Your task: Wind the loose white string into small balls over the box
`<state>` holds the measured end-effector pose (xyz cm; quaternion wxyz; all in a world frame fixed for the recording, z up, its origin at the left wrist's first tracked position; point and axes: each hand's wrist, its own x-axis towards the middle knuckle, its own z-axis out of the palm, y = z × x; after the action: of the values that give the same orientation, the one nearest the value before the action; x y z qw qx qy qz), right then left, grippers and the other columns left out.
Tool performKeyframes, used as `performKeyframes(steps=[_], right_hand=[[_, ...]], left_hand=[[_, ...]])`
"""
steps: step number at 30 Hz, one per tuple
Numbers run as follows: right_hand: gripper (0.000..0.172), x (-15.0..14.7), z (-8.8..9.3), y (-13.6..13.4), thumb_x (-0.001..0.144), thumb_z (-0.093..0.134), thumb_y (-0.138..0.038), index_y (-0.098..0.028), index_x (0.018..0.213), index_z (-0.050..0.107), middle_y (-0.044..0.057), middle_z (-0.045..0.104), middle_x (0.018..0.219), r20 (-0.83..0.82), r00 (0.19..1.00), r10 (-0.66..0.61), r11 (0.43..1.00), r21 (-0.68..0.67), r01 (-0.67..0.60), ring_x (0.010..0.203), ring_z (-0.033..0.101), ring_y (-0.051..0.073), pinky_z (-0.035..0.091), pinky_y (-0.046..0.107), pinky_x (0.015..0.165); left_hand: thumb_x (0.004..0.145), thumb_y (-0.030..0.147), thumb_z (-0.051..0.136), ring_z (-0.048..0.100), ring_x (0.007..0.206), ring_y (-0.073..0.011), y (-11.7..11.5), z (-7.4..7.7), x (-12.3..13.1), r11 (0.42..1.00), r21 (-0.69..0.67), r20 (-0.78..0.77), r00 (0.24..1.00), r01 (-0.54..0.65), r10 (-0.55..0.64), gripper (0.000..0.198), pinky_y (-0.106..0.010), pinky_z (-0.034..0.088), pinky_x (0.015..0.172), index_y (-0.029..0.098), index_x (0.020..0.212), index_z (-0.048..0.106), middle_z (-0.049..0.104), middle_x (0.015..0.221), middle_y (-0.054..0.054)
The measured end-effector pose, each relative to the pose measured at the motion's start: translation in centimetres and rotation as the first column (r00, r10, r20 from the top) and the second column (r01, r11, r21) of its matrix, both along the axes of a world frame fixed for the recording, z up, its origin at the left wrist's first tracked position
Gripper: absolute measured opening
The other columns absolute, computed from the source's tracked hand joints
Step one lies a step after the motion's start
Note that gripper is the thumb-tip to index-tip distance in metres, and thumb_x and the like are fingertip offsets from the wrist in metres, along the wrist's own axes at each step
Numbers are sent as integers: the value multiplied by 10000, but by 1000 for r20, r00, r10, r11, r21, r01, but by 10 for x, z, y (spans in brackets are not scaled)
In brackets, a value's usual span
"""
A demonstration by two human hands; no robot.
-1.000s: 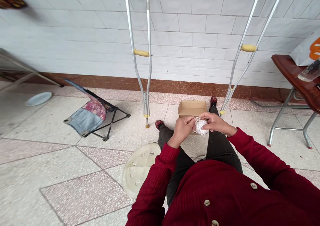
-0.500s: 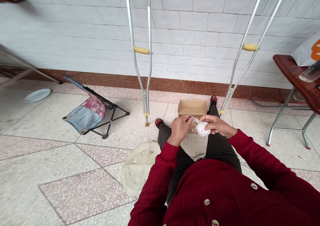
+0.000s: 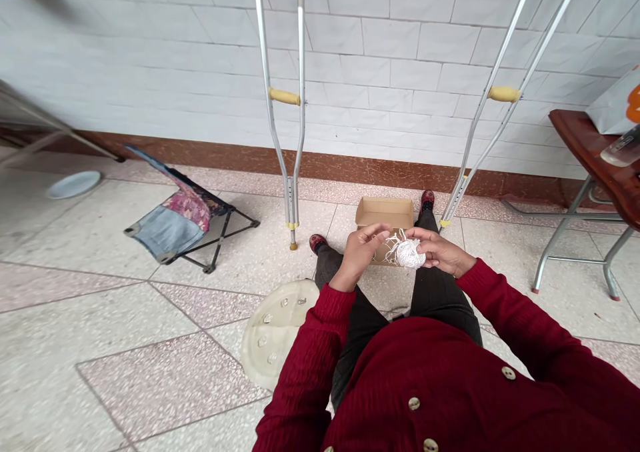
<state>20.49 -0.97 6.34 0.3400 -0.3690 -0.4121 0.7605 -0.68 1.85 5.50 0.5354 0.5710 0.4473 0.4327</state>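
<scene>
I sit on the floor with my legs stretched toward the wall. My right hand (image 3: pixel 439 252) is closed around a small white ball wrapped in white netting (image 3: pixel 411 255). My left hand (image 3: pixel 361 251) pinches the loose strands of that netting just left of the ball, fingers curled. Both hands hover above my knees. Right behind them an open brown cardboard box (image 3: pixel 384 213) rests on the floor between my feet.
Two metal crutches (image 3: pixel 289 105) (image 3: pixel 493 99) lean on the white tiled wall. A folded small chair (image 3: pixel 183 219) lies at left, a pale round lid (image 3: pixel 273 332) beside my left thigh, a plate (image 3: pixel 74 184) far left. A brown table (image 3: pixel 597 162) stands at right.
My left hand has drawn a little away from the ball, pulling the netting strands out to the left. The ball has shifted slightly right in my right hand.
</scene>
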Motion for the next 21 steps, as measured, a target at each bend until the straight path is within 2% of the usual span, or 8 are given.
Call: performKeyframes(steps=[3,6,9,13,18,21], right_hand=[[363,1,0,0,676,652,-193,-193,1030,567,-32,584,730,3,1000,-5,1000,7,5,417,368,31,180,138,326],[381,2,-2,-1,675,660,-194,-194,1044,566,-26,597,748,-8,1000,-23,1000,-9,23,423,359,31,173,138,332],[419,5,-3,-2,675,659,-207,-194,1087,584,-13,604,769,-19,998,-67,997,-33,66,448,372,39,169,141,343],[483,13,-1,0,675,651,-232,-197,1155,607,-5,599,767,-35,992,-125,992,-36,124,458,358,47,140,153,347],[383,27,3,3,669,625,-274,-160,1032,670,21,611,761,-34,970,-240,968,-86,237,477,339,63,157,175,355],[358,30,2,3,653,643,-279,-146,984,676,15,598,719,-50,955,-293,951,-114,286,468,324,62,140,178,355]], left_hand=[[798,400,650,659,879,-202,-1,4,1,982,-4,-63,980,190,-190,295,-292,488,800,153,935,737,739,956,-65],[815,378,629,639,762,-170,-1,8,-2,971,28,-144,962,237,-231,249,-268,469,742,155,815,740,729,816,-38],[846,392,585,602,669,-145,-1,11,-8,989,51,-172,976,141,-131,302,-255,452,684,159,699,708,694,704,-22],[822,436,616,638,727,-165,-1,9,-18,1000,6,-7,1000,10,-10,307,-284,481,741,148,765,707,715,770,-55],[745,483,682,678,800,-199,-1,-7,-28,982,-115,136,977,-148,163,356,-351,522,816,134,820,697,729,821,-86],[779,508,635,682,776,-194,-2,-19,-28,981,-155,199,968,-121,151,368,-365,540,808,142,766,667,721,798,-83]])
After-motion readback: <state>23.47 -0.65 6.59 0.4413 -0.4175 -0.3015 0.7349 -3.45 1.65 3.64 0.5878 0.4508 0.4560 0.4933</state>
